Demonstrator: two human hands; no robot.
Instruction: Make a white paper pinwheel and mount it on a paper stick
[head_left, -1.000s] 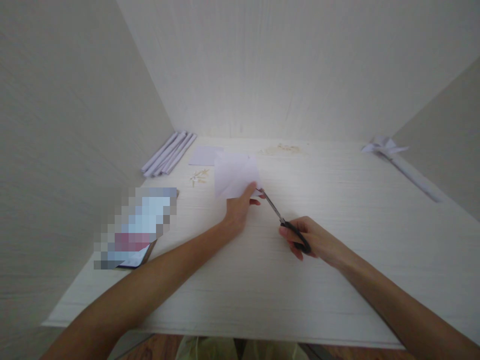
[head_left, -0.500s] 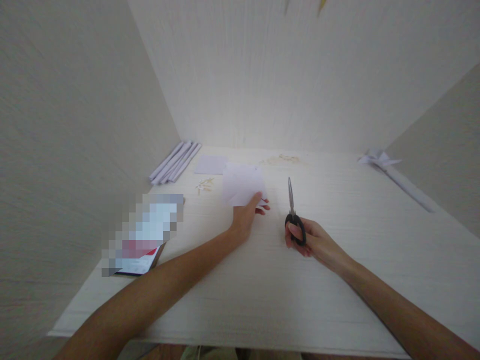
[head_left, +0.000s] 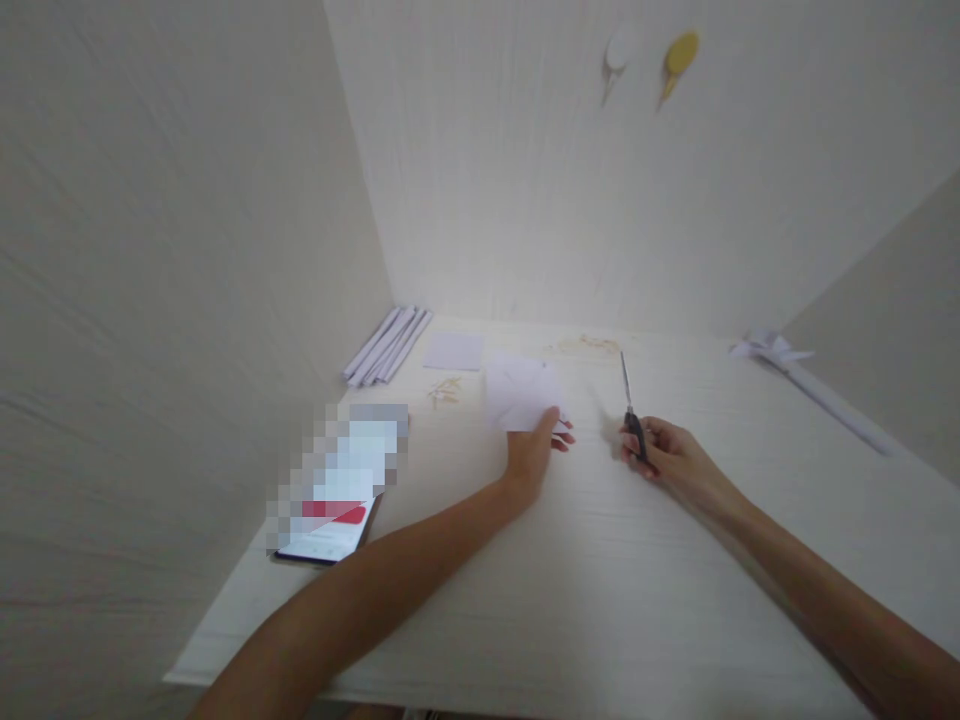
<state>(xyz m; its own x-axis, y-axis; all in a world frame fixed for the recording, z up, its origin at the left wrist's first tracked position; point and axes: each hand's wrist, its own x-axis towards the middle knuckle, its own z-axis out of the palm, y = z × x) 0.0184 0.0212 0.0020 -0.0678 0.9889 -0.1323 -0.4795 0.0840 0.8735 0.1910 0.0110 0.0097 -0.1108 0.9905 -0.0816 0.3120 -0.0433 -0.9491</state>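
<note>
Between the thumb and fingers of my left hand [head_left: 536,450] is a square sheet of white paper [head_left: 519,392], held by its lower right corner above the table. My right hand [head_left: 660,446] grips a pair of scissors [head_left: 630,408] by the black handles, with the closed-looking metal blades pointing away from me. The scissors are to the right of the paper and apart from it. Behind the paper, on its left, a second square of paper [head_left: 454,351] lies flat. Small pale sticks or strips [head_left: 445,391] lie just in front of that square.
Several rolled paper tubes [head_left: 388,345] lie at the back left. A phone with a lit screen [head_left: 334,535] rests at the left. A paper stick with a bow-like top [head_left: 832,400] lies at the right. Tan bands [head_left: 596,343] lie near the back wall, where white [head_left: 619,50] and yellow [head_left: 681,55] hooks hang.
The camera view has tilted up and shifted left, bringing the wall hooks into view. My right hand has turned the scissors more edge-on and moved slightly away from the paper.
</note>
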